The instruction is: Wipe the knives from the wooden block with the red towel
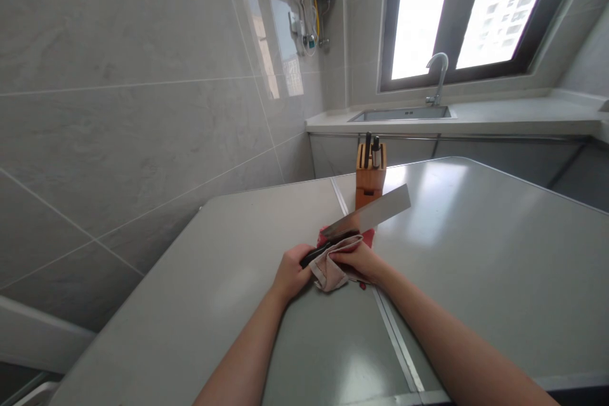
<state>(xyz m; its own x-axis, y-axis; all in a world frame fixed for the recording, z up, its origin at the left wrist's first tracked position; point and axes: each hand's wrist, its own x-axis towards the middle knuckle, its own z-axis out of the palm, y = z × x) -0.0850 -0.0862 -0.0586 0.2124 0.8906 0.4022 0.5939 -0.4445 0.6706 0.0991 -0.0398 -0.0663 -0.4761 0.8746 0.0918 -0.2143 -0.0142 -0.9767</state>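
My left hand (291, 271) is closed round the black handle of a cleaver (371, 214), whose broad steel blade points up and to the right over the grey table (476, 254). My right hand (362, 260) grips a beige cloth (330, 266) pressed against the blade near the handle. A red cloth (367, 238) lies under the blade beside my right hand.
A wooden knife block (370, 176) with two dark handles stands just behind the cleaver. A seam (394, 336) runs along the table between my forearms. Farther back are a counter with a sink (402, 114) and tap (438, 76) under a window, and a tiled wall at left.
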